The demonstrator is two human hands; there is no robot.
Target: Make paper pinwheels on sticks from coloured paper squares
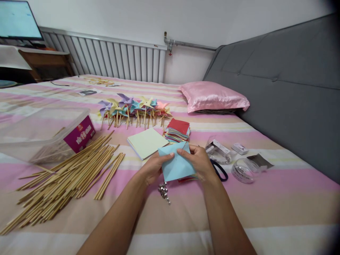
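Note:
A light blue paper square (176,166) is held up between both hands, crease lines showing on it. My left hand (154,166) grips its left edge, thumb on top. At the upper right, my right hand (198,161) pinches the sheet, with its thumb near the middle. Fingers under the paper are hidden. Below the sheet lies a small heap of silver beads or pins (164,193). Just beyond my hands are a pad of pale green paper (147,142) and a stack of small coloured squares (177,130), red on top. Dark-handled scissors (221,170) lie partly hidden by my right wrist.
Many wooden sticks (71,180) spread at left beside a clear plastic box (45,134). Finished paper pinwheels (132,108) lie grouped behind. Round clear containers (244,171) sit at right. A pink pillow (214,96) rests against the grey headboard (281,78).

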